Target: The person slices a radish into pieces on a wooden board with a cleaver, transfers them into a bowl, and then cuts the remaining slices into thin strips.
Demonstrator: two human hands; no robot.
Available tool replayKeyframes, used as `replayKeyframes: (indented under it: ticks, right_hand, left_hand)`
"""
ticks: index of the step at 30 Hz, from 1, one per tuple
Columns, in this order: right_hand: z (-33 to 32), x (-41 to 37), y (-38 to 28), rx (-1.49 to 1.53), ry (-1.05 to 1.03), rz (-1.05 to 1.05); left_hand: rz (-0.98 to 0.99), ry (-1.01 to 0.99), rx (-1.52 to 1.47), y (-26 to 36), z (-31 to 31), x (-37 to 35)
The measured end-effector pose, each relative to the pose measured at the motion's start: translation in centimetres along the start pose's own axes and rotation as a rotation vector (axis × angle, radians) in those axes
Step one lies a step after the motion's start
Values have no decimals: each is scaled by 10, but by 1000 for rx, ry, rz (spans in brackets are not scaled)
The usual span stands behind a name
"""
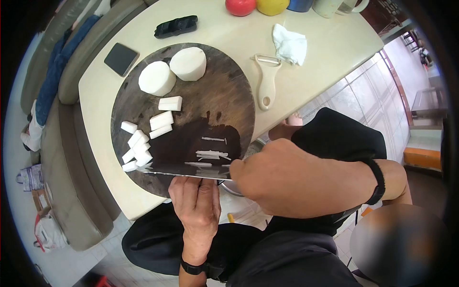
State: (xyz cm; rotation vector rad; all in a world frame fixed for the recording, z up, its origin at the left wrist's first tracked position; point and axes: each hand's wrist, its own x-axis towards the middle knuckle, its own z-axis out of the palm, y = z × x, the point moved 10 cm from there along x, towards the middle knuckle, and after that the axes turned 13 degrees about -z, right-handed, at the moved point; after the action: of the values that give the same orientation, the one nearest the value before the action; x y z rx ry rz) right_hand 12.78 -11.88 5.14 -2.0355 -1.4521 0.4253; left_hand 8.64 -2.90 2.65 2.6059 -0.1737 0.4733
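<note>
My right hand (270, 179) is closed round the handle of a knife, whose wide blade (191, 170) lies across the lower part of the round dark wooden board (220, 86). Just below the blade, my left hand (196, 203) has its fingers bent and close together at the board's edge; their tips and anything under them are hidden. Thin white strips (210, 155) lie beyond the blade. White blocks (138, 141) are grouped at the board's left, with more blocks (161, 120) nearer the middle. Two thick white round pieces (188, 64) stand at the far side.
On the cream table (107, 95) are a phone (121, 59), a black object (176, 27), a peeler (267, 82) and a crumpled white tissue (289, 44). Red and yellow round items (240, 6) and cups stand at the far edge. A person's jeans-clad legs (57, 67) rest on the sofa.
</note>
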Motion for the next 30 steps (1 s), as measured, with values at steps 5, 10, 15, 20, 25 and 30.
replayKeyframes:
  ticks: [5, 10, 15, 20, 25, 30]
  right_hand:
    - [-6, -1, -3, -68, 116, -26]
    - [-15, -8, -5, -81, 77, 51]
    - [-9, -10, -11, -123, 55, 27]
    - [-8, -13, -18, -138, 43, 19]
    - [-1, -16, -17, -114, 5, 38]
    - [1, -14, -18, -131, 2, 54]
  left_hand:
    - [-27, 40, 5, 0, -1, -2]
    - [-31, 111, -35, -5, -12, -6]
    - [-12, 65, 2, -5, -11, -6]
    - [-2, 64, -9, -7, -12, -8]
    - [-23, 51, -20, -8, -11, -7]
    - [-33, 45, -23, -7, -11, -5]
